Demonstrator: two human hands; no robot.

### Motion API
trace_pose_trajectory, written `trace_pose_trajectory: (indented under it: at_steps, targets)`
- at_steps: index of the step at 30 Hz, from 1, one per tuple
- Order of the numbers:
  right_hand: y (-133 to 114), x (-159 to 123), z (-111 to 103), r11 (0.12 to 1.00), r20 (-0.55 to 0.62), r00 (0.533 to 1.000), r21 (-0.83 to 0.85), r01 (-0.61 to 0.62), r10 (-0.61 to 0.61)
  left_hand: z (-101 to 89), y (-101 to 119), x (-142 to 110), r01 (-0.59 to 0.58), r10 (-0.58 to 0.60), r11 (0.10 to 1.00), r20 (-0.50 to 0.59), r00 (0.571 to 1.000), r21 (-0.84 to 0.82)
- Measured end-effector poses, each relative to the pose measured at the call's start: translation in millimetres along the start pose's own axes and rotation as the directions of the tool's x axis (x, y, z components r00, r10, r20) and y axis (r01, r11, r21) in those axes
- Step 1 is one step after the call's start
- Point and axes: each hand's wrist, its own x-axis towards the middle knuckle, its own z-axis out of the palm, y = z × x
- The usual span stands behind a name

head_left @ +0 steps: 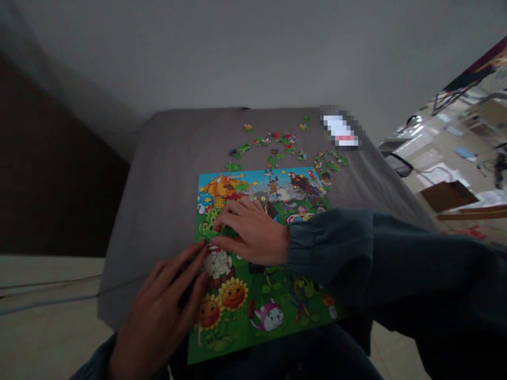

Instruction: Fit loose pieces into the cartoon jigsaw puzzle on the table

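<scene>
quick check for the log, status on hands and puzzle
Left hand at edge of colourful cartoon jigsaw puzzle; right hand on its middle. Loose jigsaw pieces beyond far edge on grey fabric.

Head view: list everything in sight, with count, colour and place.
Jigsaw puzzle: one, green and blue, on the cushion
Loose pieces: many, mixed colours, beyond the puzzle
Cushion: one, grey, under the puzzle
Blurred object: one, white, far cushion edge
Cables: two, grey, floor at left
Box: one, brown, far right
Wall: one, pale grey, behind
Right sleeve: one, dark teal, right forearm
Left hand: one, on puzzle's left edge
Right hand: one, on the puzzle
</scene>
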Motion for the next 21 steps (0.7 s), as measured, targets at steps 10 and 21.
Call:
trace_pose_trajectory:
  at_steps: [10,21]
  targets:
    - [15.6,-45.5,-9.2,0.850,0.150,0.900,-0.298,0.435,-0.409,-1.5,1.2,2.6,0.029,-0.029,1.000,0.017,0.999,0.011]
    - [21.7,-33.5,-38.6,0.867,0.252,0.880,-0.205,0.455,-0.402,10.6,-11.7,-8.5,-0.097,0.073,0.983,0.153,0.986,0.159]
